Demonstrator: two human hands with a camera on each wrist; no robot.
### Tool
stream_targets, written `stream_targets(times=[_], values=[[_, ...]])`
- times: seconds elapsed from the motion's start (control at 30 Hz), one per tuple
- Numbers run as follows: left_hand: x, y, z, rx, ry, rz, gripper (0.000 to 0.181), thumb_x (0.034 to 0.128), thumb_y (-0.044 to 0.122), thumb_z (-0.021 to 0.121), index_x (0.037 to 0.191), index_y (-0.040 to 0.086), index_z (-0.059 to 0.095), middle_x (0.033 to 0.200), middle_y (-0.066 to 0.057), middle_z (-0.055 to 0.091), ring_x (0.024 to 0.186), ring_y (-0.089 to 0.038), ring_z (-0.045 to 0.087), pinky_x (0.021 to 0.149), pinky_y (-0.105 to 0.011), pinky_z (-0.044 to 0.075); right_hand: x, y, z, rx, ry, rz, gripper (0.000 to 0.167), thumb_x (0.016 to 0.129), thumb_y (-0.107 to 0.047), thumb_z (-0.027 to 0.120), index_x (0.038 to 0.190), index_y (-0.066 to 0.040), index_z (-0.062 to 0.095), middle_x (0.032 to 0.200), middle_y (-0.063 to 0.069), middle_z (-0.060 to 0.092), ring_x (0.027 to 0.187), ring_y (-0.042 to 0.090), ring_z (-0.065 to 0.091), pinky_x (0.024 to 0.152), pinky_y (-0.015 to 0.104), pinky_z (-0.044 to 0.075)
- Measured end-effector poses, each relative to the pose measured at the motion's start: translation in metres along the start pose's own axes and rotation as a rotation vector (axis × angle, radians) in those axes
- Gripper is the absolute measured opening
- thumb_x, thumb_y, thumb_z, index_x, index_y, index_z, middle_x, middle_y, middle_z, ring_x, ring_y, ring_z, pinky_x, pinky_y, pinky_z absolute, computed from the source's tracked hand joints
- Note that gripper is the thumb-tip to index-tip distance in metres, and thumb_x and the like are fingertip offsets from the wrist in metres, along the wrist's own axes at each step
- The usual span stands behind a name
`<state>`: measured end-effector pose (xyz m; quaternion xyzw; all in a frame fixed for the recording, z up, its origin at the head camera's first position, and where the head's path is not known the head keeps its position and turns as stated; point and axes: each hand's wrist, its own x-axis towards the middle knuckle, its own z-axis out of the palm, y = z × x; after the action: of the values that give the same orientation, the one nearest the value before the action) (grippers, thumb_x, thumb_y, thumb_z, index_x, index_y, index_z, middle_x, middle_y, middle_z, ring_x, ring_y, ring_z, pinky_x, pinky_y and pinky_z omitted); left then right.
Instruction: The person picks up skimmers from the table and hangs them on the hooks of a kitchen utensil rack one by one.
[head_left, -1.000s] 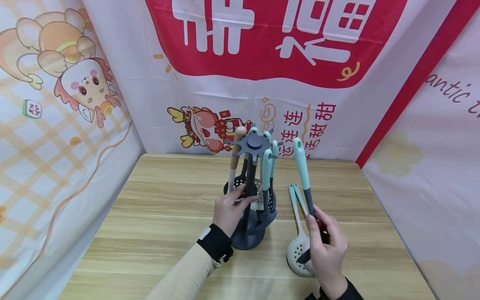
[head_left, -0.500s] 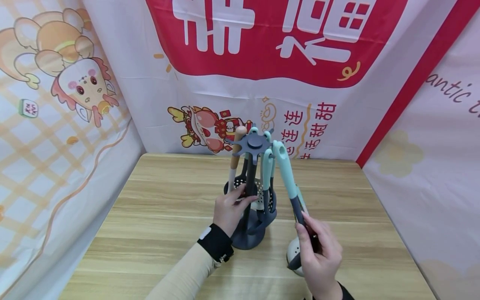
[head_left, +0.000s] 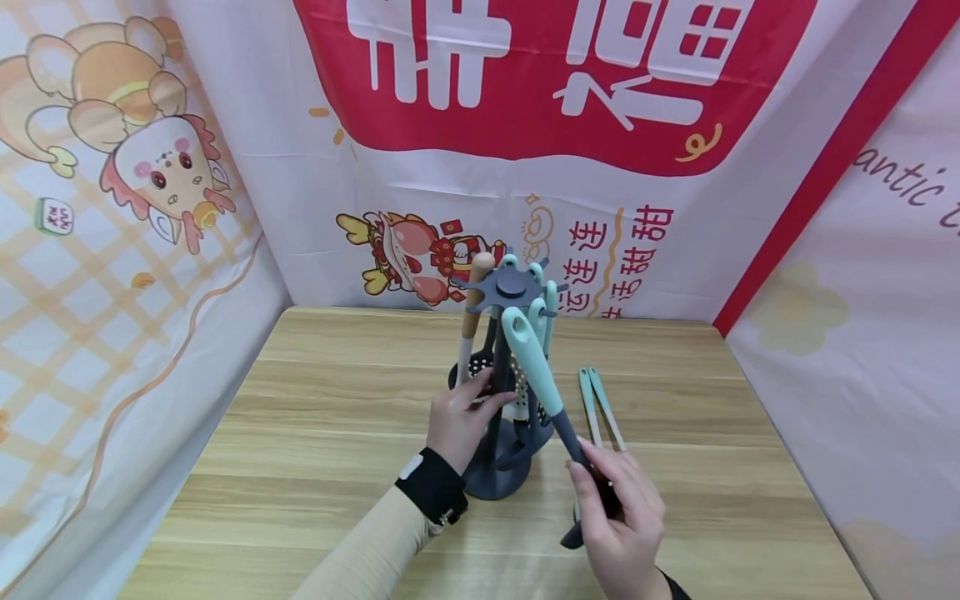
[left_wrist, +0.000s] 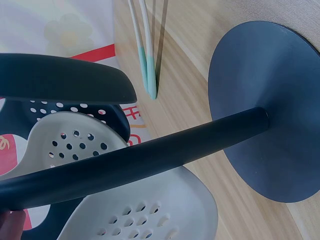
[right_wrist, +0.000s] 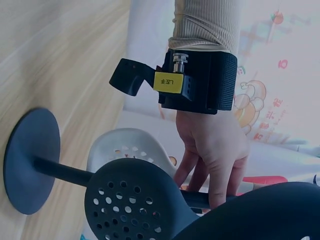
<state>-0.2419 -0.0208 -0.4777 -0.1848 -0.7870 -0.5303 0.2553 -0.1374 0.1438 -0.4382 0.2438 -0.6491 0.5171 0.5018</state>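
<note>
My left hand (head_left: 465,425) grips the upright pole (left_wrist: 150,160) of a dark utensil rack, whose round base (head_left: 491,485) stands on the table. On its star-shaped top (head_left: 512,287) hang several utensils, among them a wooden-handled one (head_left: 472,321) and a dark perforated skimmer (right_wrist: 127,195). My right hand (head_left: 618,517) holds a dark kitchen utensil with a mint handle (head_left: 534,367) by its shaft. The handle slants up to the left, its holed tip in front of the rack and just below the top. My fingers largely hide the utensil's head.
Two pale utensils with mint handles (head_left: 588,404) lie on the wooden table (head_left: 322,417) to the right of the rack, partly covered by my right hand. A printed cloth (head_left: 420,183) hangs behind the table's back edge, with more cloth at both sides.
My right hand has moved left with the utensil, and its handle has swung from near upright to a leftward slant across the rack. The left hand has stayed on the pole.
</note>
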Motion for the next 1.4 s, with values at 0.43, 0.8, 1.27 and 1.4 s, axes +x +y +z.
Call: stream_targets(times=[0.43, 0.8, 1.27, 1.4], values=[[-0.001, 0.000, 0.000, 0.023, 0.003, 0.018, 0.032, 0.0846, 0.019, 0.077, 0.113, 0.005, 0.073, 0.100, -0.009, 0.077, 0.091, -0.019, 0.075, 0.074, -0.018, 0.058, -0.011, -0.001, -0.005, -0.165, -0.086, 0.156, 0.026, 0.076, 0.013, 0.074, 0.101, 0.008, 0.071, 0.087, 0.015, 0.072, 0.076, 0.007, 0.058, 0.067, 0.013, 0.049], [-0.001, 0.000, -0.001, 0.079, 0.013, 0.056, 0.033, 0.0843, 0.023, 0.077, 0.112, 0.007, 0.074, 0.098, -0.007, 0.077, 0.089, -0.016, 0.075, 0.076, -0.022, 0.060, -0.013, -0.007, -0.002, -0.191, -0.110, 0.261, 0.041, 0.069, 0.024, 0.072, 0.106, 0.004, 0.071, 0.087, 0.013, 0.071, 0.078, 0.005, 0.059, 0.070, 0.011, 0.050], [-0.002, 0.001, -0.001, 0.073, 0.017, 0.054, 0.033, 0.0849, 0.023, 0.076, 0.113, 0.008, 0.074, 0.100, -0.007, 0.077, 0.091, -0.017, 0.075, 0.075, -0.021, 0.060, -0.014, -0.009, -0.001, -0.237, -0.153, 0.335, 0.037, 0.075, 0.018, 0.073, 0.107, 0.000, 0.072, 0.091, 0.013, 0.074, 0.078, 0.005, 0.061, 0.071, 0.011, 0.052], [-0.002, 0.001, 0.000, 0.074, 0.016, 0.052, 0.032, 0.0853, 0.024, 0.076, 0.113, 0.008, 0.074, 0.099, -0.006, 0.077, 0.091, -0.016, 0.075, 0.075, -0.020, 0.059, -0.015, -0.008, -0.001, -0.251, -0.155, 0.345, 0.037, 0.075, 0.017, 0.073, 0.107, -0.001, 0.072, 0.091, 0.012, 0.074, 0.079, 0.005, 0.061, 0.072, 0.011, 0.051]])
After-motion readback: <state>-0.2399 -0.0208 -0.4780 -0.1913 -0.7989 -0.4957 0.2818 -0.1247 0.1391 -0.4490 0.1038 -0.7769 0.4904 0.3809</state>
